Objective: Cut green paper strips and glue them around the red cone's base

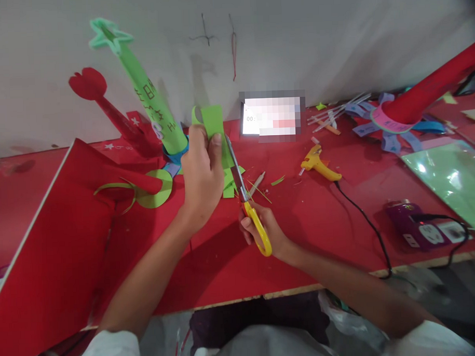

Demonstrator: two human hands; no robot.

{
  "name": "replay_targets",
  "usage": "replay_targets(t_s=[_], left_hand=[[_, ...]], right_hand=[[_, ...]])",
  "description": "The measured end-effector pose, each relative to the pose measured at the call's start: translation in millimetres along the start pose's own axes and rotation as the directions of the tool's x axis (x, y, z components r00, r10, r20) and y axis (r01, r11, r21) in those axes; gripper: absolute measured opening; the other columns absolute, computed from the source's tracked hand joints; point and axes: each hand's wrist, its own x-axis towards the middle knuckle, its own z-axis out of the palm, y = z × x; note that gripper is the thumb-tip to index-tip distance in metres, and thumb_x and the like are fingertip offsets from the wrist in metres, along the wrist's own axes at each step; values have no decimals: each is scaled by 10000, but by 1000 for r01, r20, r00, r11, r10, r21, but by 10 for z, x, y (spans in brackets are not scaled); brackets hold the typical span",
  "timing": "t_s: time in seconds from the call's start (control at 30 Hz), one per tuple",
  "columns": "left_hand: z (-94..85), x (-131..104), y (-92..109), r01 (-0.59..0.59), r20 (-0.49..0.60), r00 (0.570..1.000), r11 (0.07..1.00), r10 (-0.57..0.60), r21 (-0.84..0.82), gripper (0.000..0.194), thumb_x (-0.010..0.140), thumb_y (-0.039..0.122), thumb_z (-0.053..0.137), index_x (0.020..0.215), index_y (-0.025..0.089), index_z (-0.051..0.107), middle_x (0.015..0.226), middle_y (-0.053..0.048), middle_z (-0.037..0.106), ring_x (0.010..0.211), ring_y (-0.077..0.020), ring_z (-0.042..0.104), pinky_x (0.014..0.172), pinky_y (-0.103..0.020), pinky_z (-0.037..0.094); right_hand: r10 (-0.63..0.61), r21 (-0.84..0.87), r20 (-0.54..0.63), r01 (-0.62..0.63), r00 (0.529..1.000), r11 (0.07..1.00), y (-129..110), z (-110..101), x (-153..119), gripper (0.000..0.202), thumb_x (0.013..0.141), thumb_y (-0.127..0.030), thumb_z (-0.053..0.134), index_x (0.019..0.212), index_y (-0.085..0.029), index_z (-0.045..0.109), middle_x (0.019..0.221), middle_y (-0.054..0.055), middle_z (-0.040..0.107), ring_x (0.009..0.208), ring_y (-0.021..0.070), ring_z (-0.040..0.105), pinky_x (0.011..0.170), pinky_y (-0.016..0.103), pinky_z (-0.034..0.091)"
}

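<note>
My left hand (204, 174) is closed on a strip of green paper (212, 120), its thumb pressed on the front of the strip. Held in my right hand (265, 229) are yellow-handled scissors (258, 230), their blades pointing up along the right edge of the strip. More green paper pieces (229, 186) and thin green trimmings lie on the red table just behind the hands. A pencil-like stick (257, 182) rests beside them, right of the blades.
A green tube with a star (151, 95) and a red flower shape (88, 84) stand back left. A red board (56, 246) rises at left. The yellow glue gun (320, 163), its black cord, a purple box (416, 226) and a lit screen (272, 116) are rightward.
</note>
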Motion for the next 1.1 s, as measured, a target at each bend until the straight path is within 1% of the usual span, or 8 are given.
replay_targets(t_s=[0.13,0.33,0.4,0.5,0.67,0.87,0.97,1.1], left_hand=[[6,-1,-5,11,-11,1000,1000,-11,-18,374,1082,545,520,881,252,405,699,39,389,552,-116,350,536,-310,282],[-8,4,26,-18,-11,1000,999,17,-34,361,1102,466,506,854,258,347,700,44,348,552,-127,309,540,-334,233],[-9,4,18,-8,-14,1000,998,7,-54,376,1100,498,504,851,256,358,706,40,364,563,-128,306,542,-333,249],[-9,2,-30,14,11,1000,997,-13,-77,391,1090,560,498,868,250,413,756,21,456,589,-125,335,559,-323,317],[-5,-1,-105,12,21,1000,998,-11,-57,381,1090,553,500,873,244,455,812,8,524,620,-123,399,587,-310,381],[24,-11,-54,-4,-11,1000,1000,4,-22,396,1086,558,509,855,246,429,757,14,442,658,-138,467,602,-311,381],[29,5,-39,-8,-7,1000,1000,8,-23,414,1079,573,524,851,248,406,749,21,377,666,-138,457,602,-304,369],[-26,80,-10,-123,-70,990,991,120,-52,438,1081,573,523,832,242,380,758,22,335,673,-132,394,616,-305,361]], right_hand=[[7,12,-4,-7,1000,1000,10,5,6,587,828,-760,754,789,-250,466,511,-116,441,396,75,438,384,201,405],[13,-6,-3,-13,1000,1000,-43,1,3,571,808,-707,805,777,-247,468,516,-113,450,385,69,434,370,195,377],[12,-10,-5,-12,1000,1000,-22,-8,3,588,816,-748,778,794,-248,469,525,-113,449,383,68,426,373,199,377],[-15,-15,-1,14,1000,1000,70,-21,25,659,804,-869,691,835,-249,472,551,-110,452,391,69,413,380,208,369],[-64,-11,-6,64,998,998,167,-17,75,747,746,-973,606,908,-254,485,629,-101,457,452,70,376,414,226,339],[-27,-26,56,28,998,999,93,7,44,732,764,-962,601,923,-259,472,675,-87,458,507,83,387,457,244,323],[-19,-10,49,19,999,1000,110,6,36,725,769,-964,597,897,-267,444,653,-92,436,499,87,383,456,235,347],[-30,7,32,30,999,1000,145,-18,64,679,815,-916,622,901,-258,479,640,-89,458,471,80,389,429,219,344]])
